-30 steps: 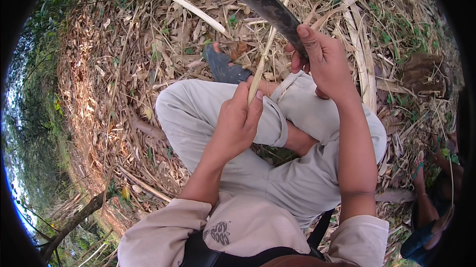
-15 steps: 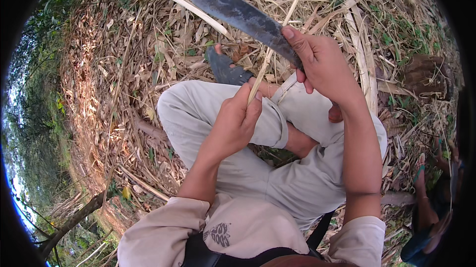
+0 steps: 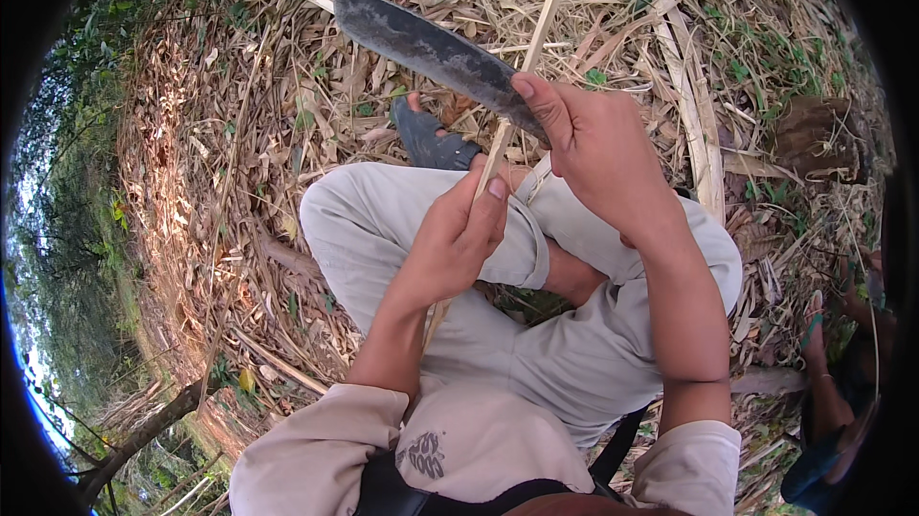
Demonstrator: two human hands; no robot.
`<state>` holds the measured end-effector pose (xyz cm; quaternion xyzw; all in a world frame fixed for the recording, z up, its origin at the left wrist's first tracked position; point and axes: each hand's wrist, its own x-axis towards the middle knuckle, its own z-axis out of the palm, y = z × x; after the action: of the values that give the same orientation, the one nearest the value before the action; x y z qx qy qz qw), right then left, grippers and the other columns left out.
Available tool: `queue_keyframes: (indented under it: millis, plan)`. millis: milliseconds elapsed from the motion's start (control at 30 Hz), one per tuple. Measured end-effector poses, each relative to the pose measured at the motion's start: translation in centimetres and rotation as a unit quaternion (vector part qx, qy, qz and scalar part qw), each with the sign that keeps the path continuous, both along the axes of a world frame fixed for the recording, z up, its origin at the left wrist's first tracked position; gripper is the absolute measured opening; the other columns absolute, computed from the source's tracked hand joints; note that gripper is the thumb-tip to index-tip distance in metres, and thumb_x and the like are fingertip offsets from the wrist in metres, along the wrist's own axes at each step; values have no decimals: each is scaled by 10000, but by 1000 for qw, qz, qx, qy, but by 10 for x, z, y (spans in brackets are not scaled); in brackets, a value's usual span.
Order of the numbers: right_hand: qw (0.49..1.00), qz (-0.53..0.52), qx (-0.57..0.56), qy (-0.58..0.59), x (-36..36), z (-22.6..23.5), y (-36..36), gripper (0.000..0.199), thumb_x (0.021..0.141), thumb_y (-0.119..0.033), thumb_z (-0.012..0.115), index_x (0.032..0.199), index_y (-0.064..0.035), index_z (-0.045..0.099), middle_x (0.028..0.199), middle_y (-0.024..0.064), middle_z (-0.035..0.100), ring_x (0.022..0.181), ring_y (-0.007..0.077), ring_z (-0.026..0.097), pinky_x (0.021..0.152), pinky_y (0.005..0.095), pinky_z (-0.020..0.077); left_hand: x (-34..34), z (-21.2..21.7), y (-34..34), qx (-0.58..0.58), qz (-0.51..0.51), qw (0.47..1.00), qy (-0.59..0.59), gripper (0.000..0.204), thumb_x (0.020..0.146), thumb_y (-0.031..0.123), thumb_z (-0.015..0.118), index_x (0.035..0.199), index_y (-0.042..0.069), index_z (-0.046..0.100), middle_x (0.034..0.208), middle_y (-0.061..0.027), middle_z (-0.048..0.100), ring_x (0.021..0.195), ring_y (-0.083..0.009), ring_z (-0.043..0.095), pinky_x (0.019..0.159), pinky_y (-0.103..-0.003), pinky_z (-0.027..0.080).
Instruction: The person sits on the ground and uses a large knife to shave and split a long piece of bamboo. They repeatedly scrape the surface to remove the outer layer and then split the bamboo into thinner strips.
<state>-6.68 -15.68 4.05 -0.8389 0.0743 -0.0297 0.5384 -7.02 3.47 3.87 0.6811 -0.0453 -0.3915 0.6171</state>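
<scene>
Fig.: seated person splitting a thin bamboo strip point(image 3: 525, 76) w/ a broad dark blade point(image 3: 431, 47).

Technique (judgement): keep blade edge centred on the strip's width so the split runs even; steer by flexing the strip w/ the holding hand rather than forcing the knife; keep thumb and fingertips behind the edge, away from its line of travel; small rocking pressure beats a hard push, since the legs lie directly under the work.

Pose: right hand point(image 3: 598, 147) is wrapped closed round the blade's handle end, knuckles up, index finger laid along the back of the blade, forearm rising steeply from lower right. Left hand point(image 3: 459, 229) is closed on the strip just below the blade, thumb up against it, wrist slightly bent, forearm from lower centre. Strip runs from the lap up past the blade toward the top edge, over the light grey trousers point(image 3: 383, 229). Dry leaf litter point(image 3: 220, 133) all round; a dark sandal point(image 3: 426, 138) beyond the knee.
</scene>
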Motion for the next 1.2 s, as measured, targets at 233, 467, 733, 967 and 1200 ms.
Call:
queue_keyframes:
  millis: [233,467,733,967,1200]
  plan:
    - [998,-53,-12,-30,1,5,-5,523,1018,-452,474,910,8,699,538,174,512,492,307,507,501,386,418,-4,5,-5,-36,-4,999,32,303,1080,303,363,873,86,407,654,55,286,483,-33,198,410,-214,196]
    - [999,-25,9,22,0,-3,4,531,1027,-463,453,955,-5,712,475,96,491,425,179,533,465,337,406,-11,-2,-1,-33,11,998,45,305,1082,299,349,852,101,383,651,52,281,472,-38,208,405,-220,193]
    - [999,-1,-25,21,-3,-9,13,598,1022,-493,442,838,21,686,459,91,481,402,184,515,458,341,410,-7,0,-1,-27,36,995,93,324,1079,316,347,831,108,365,626,53,259,463,-36,195,402,-221,183]
    - [997,-76,-17,8,3,-9,1,579,1028,-414,467,739,60,630,529,224,491,491,388,493,508,435,404,-8,-2,2,-67,13,991,117,337,1079,321,335,815,113,355,618,52,252,468,-41,190,403,-224,186]
    - [997,-69,11,44,0,-14,13,583,1028,-421,461,753,63,632,542,226,502,515,400,496,524,443,413,-14,-4,5,-40,37,989,140,339,1078,338,344,823,116,362,618,54,252,468,-42,192,403,-224,193]
